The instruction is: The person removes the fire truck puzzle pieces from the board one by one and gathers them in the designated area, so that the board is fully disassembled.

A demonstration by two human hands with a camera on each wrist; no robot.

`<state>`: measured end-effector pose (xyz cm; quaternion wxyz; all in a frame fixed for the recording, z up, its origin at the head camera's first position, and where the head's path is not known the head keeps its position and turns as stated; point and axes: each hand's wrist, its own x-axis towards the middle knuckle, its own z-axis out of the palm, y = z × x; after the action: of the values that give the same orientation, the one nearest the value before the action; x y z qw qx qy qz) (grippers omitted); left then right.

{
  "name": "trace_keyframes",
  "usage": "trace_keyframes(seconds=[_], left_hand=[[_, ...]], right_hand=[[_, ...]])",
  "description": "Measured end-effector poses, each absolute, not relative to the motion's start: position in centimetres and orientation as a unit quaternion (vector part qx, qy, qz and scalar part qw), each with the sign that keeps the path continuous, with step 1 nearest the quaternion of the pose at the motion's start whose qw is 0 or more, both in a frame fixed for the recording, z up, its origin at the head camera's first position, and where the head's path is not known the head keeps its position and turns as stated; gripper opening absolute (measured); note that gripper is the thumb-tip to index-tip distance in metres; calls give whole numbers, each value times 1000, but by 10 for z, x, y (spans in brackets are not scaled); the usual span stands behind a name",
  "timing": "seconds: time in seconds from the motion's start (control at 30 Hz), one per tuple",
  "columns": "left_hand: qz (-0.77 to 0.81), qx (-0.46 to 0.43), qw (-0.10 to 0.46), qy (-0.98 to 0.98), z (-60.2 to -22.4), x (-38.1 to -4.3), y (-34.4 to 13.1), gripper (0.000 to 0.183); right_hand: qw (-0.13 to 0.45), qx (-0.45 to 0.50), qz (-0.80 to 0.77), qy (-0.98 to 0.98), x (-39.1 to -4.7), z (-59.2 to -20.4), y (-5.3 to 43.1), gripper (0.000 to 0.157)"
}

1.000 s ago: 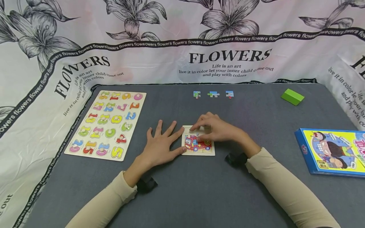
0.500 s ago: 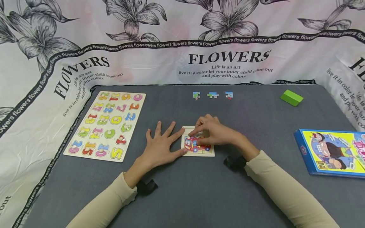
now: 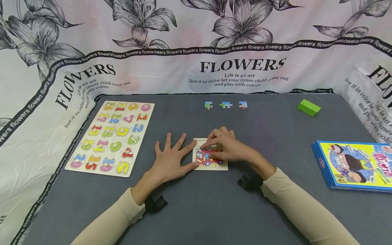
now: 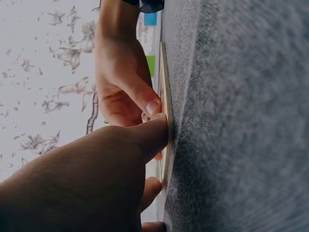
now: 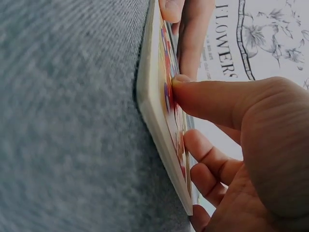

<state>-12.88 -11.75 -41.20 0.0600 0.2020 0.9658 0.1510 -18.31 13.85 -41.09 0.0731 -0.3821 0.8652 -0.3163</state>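
A small wooden jigsaw board [image 3: 226,166] with a red truck picture lies flat on the grey table. My left hand [image 3: 168,158] is spread beside it. Its thumb and index fingertips touch the board's left edge, and the thumb shows against that edge in the left wrist view. My right hand [image 3: 231,146] arches over the board with curled fingers. Its thumb and index finger pinch a jigsaw piece [image 3: 207,151] at the truck's upper part, mostly hidden by the fingers. In the right wrist view, the thumb [image 5: 207,96] bears down on the picture.
Three loose jigsaw pieces [image 3: 226,105] lie in a row at the back. A number puzzle board [image 3: 122,117] is at the left. A green block [image 3: 308,108] sits at the back right, and a blue and yellow box [image 3: 352,163] at the right.
My right thumb and index finger have shifted slightly toward me and down the board, from its top edge to the truck. My left hand stays at the board's left edge. The head view tilts slightly.
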Motion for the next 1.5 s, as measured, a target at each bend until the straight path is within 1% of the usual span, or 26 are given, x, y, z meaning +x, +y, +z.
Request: trace_keyframes(seconds=[0.13, 0.4, 0.63, 1.2, 1.5], left_hand=[[153, 201, 63, 966, -414, -128, -118, 77], [153, 191, 90, 966, -411, -127, -119, 76], [145, 184, 88, 968, -410, -127, -121, 77], [157, 188, 79, 966, -410, -132, -119, 77], [161, 192, 80, 965, -409, -133, -119, 77]], right_hand=[[70, -376, -320, 867, -181, -413, 136, 27], [69, -366, -320, 871, -178, -420, 132, 25], [76, -360, -325, 871, -178, -421, 130, 25], [70, -366, -340, 863, -183, -414, 133, 24], [70, -392, -346, 850, -183, -415, 133, 30]])
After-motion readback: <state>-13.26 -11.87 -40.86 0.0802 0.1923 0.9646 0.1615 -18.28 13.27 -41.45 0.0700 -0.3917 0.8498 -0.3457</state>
